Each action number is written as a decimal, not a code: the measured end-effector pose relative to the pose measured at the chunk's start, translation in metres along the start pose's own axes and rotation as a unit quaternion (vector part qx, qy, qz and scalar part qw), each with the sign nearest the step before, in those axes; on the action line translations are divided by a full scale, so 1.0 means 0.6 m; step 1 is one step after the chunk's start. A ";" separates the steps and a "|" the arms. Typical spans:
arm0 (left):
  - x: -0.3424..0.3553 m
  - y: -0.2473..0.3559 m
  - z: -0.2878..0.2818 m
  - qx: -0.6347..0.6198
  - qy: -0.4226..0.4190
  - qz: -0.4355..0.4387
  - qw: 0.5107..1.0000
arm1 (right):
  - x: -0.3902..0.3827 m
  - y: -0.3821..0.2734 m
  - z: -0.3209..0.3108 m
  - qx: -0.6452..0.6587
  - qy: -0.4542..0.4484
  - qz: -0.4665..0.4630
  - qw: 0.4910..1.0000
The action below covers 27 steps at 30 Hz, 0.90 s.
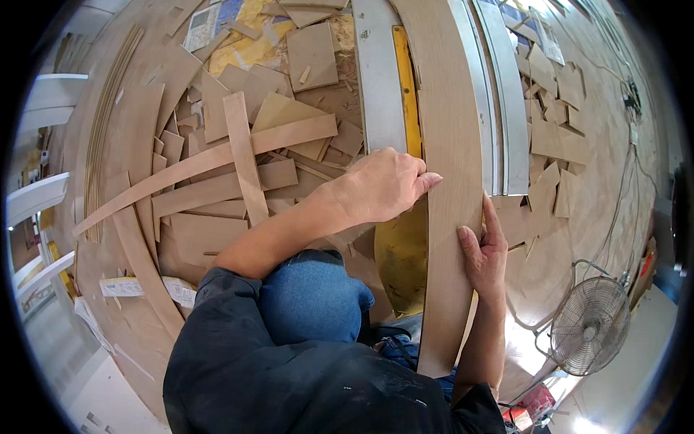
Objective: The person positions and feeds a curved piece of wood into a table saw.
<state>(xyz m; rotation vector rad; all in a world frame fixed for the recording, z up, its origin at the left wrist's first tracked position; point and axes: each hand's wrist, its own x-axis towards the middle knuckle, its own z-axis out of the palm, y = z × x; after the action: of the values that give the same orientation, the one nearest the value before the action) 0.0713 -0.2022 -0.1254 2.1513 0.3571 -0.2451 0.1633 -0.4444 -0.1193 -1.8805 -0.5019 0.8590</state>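
Item: long veneer strip point(448, 145), pale brown, running from far to near across the middle right of the scene, its near end reaching past the person's knee in blue denim point(311, 300).

Left hand point(383, 186): lying palm down, fingers pressed together and extended, fingertips bearing on the strip's left edge.

Right hand point(486, 249): gripping the strip's right edge nearer the person, thumb on top and fingers wrapped beneath.

Step in hand, as judged: the strip is being lined up and steadied beside the yellow straightedge point(406, 87) and the grey metal rail point(377, 79). Sliding it farther or nearer would likely call for both hands keeping even pressure so the thin sheet is not buckling.

Edges: a second metal rail point(506, 101) is running just right of the strip, so sideways room is looking narrow.

Surroundings: scattered veneer offcuts point(238, 152) are crowding the floor at left; more offcuts point(557, 137) are lying at right; a floor fan point(589, 325) is standing near right, well apart from the strip.
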 end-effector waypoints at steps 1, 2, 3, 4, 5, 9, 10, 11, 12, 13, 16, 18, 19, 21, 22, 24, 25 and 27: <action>0.000 -0.001 0.001 0.005 -0.001 -0.003 1.000 | 0.000 -0.003 0.000 -0.009 -0.003 0.009 1.000; 0.001 -0.001 0.001 0.010 0.002 0.001 1.000 | 0.000 0.000 0.000 -0.006 -0.001 0.004 1.000; 0.001 -0.001 0.000 0.016 0.005 0.005 1.000 | 0.001 0.005 0.000 -0.003 0.000 -0.002 1.000; 0.002 -0.001 0.000 0.020 0.007 0.010 1.000 | 0.001 0.008 -0.001 -0.001 0.003 -0.007 1.000; 0.002 0.001 -0.002 0.005 -0.004 -0.002 1.000 | 0.001 0.008 -0.002 -0.002 0.004 -0.008 1.000; 0.000 0.000 -0.001 -0.001 0.006 0.007 1.000 | 0.001 -0.004 0.000 -0.004 0.001 0.004 1.000; 0.000 0.001 -0.002 0.002 0.003 0.005 1.000 | 0.001 -0.006 -0.001 -0.006 0.000 0.012 1.000; 0.001 0.002 -0.003 0.005 0.000 0.003 1.000 | 0.000 -0.002 -0.001 0.002 0.003 0.008 1.000; 0.002 0.002 -0.003 0.008 -0.003 0.001 1.000 | 0.000 0.004 0.000 0.010 0.005 0.004 1.000; 0.002 0.002 -0.002 0.013 0.006 0.012 1.000 | 0.001 0.008 0.000 0.018 0.007 0.000 1.000; 0.002 0.003 -0.003 0.003 -0.008 -0.004 1.000 | 0.001 -0.004 0.000 -0.005 0.003 0.005 1.000; 0.001 0.006 -0.004 0.006 -0.008 -0.008 1.000 | 0.002 0.000 0.000 0.005 0.003 -0.006 1.000; 0.001 0.007 -0.005 0.008 -0.008 -0.011 1.000 | 0.002 0.003 0.000 0.010 0.001 -0.011 1.000; 0.002 0.009 -0.008 0.010 -0.016 -0.018 1.000 | 0.004 -0.003 0.000 0.013 -0.005 0.009 1.000; 0.001 0.008 -0.009 0.007 -0.018 -0.017 1.000 | 0.003 -0.009 0.001 0.008 -0.005 0.018 1.000; 0.001 0.007 -0.008 0.005 -0.015 -0.012 1.000 | 0.003 0.009 -0.001 0.003 -0.003 -0.020 1.000; 0.001 0.009 -0.008 0.008 -0.016 -0.014 1.000 | 0.004 0.017 -0.002 0.006 -0.003 -0.038 0.999; 0.004 0.004 -0.003 0.011 -0.011 -0.008 1.000 | 0.003 0.016 -0.003 0.003 -0.003 -0.029 1.000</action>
<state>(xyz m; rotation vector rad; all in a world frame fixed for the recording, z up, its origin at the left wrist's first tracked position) 0.0745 -0.2015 -0.1230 2.1663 0.3611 -0.2833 0.1654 -0.4487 -0.1283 -1.8490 -0.5548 0.8263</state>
